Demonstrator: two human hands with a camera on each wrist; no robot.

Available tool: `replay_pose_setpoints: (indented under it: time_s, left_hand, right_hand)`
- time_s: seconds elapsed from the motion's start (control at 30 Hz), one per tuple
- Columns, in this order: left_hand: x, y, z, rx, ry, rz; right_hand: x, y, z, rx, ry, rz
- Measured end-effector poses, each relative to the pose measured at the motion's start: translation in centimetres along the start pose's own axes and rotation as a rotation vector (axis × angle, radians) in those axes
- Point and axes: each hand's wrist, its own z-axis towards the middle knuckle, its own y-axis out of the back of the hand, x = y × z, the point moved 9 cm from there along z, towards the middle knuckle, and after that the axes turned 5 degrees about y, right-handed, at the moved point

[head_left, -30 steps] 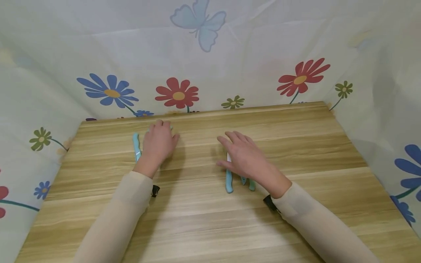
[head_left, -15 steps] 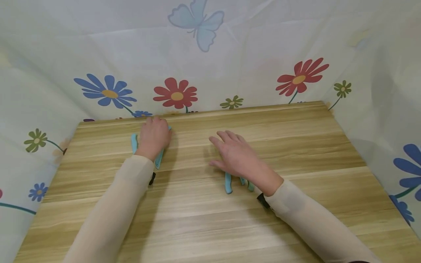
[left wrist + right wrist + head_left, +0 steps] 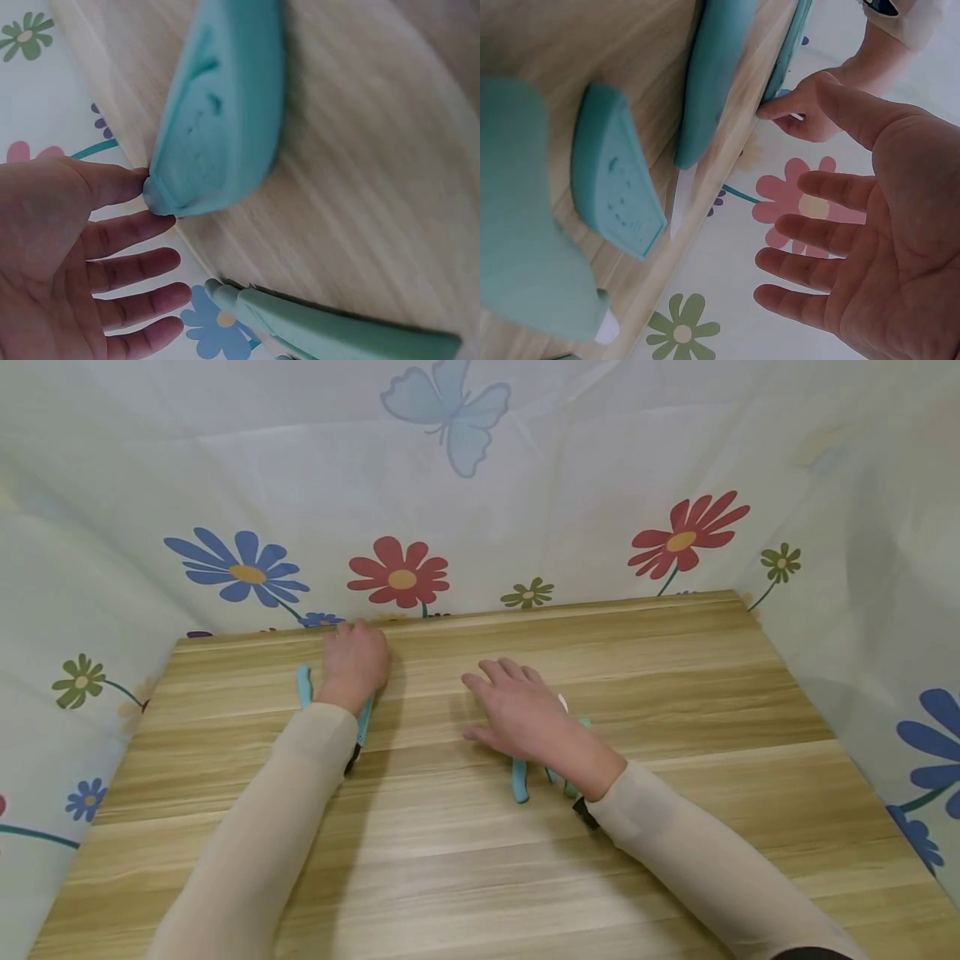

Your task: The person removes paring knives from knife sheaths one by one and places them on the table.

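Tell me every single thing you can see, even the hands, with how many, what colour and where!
tabletop: 1, wood-brown, across the middle
cloth: count unclear, white, behind and beside the tabletop
printed butterfly: 1, pale blue, high on the cloth
printed flowers: several, mixed colours, on the cloth
blue handle: 1, blue, far left
engraved piece: 1, blue, left group
green piece: 1, green, left group
knife: 1, blue handle, pale blade, right group
tapered piece: 1, blue, right group
white-ended piece: 1, green, right group, partly hidden
sleeves: 2, cream, on both arms
left hand: 1, bare, pinching the engraved piece
right hand: 1, bare, above the right group
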Motion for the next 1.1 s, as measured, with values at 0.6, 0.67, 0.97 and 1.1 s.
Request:
replay_pose_setpoints:
  time_s: [0.6,0.67,0.97,1.1]
  left_hand:
    - [0.5,0.0,0.5,0.036,0.134,0.0]
    - [0.7,-0.2,0.4,0.043,0.166,-0.004]
    - [0.8,-0.4,0.2,0.06,0.266,-0.009]
    - [0.7,-0.6,0.0,0.079,0.299,-0.016]
  right_hand:
    - [2.3,-0.6,3.2,0.056,0.048,-0.04]
    - [2.7,-0.8,3.7,0.068,0.051,-0.046]
    - [3.8,-2.1,5.7,0.1,0.028,-0.039]
    - [4.3,-2.6,6.4,0.1,0.031,-0.054]
